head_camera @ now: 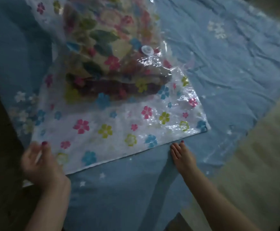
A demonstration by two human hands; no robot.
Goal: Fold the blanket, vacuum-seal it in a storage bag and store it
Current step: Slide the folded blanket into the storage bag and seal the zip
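Blue star-print bedsheet [219, 64], storage bag [112, 130] lying on it

bagged blanket [101, 52] on bed [236, 55], hands at bag [119, 130] edge

Both forearms are bare, no sleeve showing anywhere up to the frame's lower edge. The left hand [39, 161], blurred, shows one dark pink-red painted nail nearest the storage bag [119, 130]. The right hand [182, 155] has the same polish on its visible nails
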